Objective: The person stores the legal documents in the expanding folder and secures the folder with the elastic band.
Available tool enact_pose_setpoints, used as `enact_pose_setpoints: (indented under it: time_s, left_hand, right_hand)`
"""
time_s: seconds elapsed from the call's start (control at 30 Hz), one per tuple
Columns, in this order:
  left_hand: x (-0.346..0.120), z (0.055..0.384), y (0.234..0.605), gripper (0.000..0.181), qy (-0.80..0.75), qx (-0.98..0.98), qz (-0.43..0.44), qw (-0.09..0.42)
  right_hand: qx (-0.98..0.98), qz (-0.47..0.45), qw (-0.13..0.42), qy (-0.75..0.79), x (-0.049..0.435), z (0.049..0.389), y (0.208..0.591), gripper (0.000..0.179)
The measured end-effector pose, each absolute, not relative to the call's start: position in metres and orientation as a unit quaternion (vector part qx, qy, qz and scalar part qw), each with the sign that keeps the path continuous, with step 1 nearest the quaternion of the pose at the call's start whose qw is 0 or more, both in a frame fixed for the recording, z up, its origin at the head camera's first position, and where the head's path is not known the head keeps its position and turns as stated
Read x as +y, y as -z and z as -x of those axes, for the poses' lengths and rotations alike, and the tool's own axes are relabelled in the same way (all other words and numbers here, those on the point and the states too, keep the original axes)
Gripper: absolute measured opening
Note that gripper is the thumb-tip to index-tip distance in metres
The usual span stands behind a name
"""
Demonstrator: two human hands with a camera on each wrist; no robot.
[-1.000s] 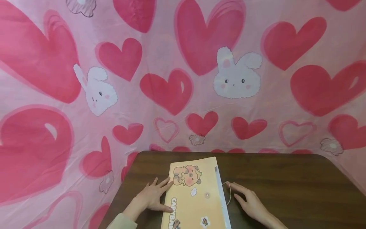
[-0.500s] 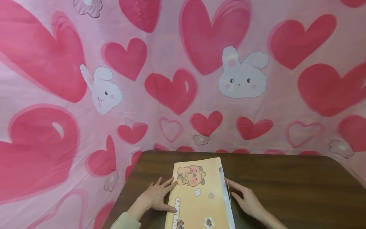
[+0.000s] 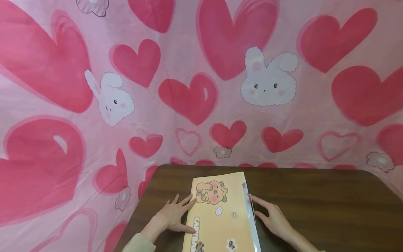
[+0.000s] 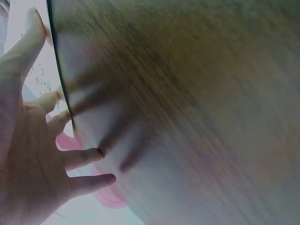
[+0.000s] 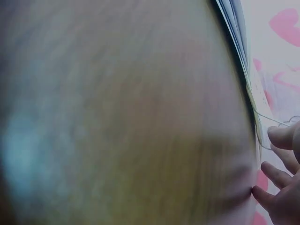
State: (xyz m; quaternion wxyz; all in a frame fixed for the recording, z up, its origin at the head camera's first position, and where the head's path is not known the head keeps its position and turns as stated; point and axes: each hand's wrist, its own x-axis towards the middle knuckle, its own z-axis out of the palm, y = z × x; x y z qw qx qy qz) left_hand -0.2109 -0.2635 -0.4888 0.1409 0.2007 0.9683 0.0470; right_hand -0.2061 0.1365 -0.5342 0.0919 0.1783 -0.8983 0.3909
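A yellow cartoon-covered file folder (image 3: 217, 224) lies on the dark wooden table, its lower end cut off by the frame. My left hand (image 3: 171, 217) rests at the folder's left edge, fingers spread and thumb on the cover. Along the opposite edge a thin pale elastic cord (image 3: 252, 208) runs close to the layered sheets. There, my right hand (image 3: 274, 217) has its index fingertip by the cord, the thumb lower down and apart from it. In the right wrist view the cord (image 5: 267, 116) passes close to the thumb, with the other fingers loosely extended.
The wooden table (image 3: 315, 203) extends to the right of the folder and behind it. A pink cloth (image 3: 220, 105) printed with red hearts and white rabbits hangs behind the table and along the left side.
The cord bowed outward from the folder's right edge earlier; now it lies close against it. My right hand has come in nearer to that edge. The left hand keeps its place.
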Motion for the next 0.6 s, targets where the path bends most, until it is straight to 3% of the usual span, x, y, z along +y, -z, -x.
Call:
enact_pose_setpoints:
  time_s: [0.23, 0.6]
  left_hand:
    - [-0.264, 0.212, 0.489, 0.112, -0.045, 0.968, -0.202, 0.142]
    - [-0.264, 0.210, 0.491, 0.111, -0.040, 0.970, -0.202, 0.132]
  right_hand:
    - [-0.900, -0.190, 0.069, -0.386, 0.132, 0.208, 0.531, 0.064]
    - [-0.913, -0.252, 0.146, -0.285, 0.113, 0.202, 0.524, 0.055]
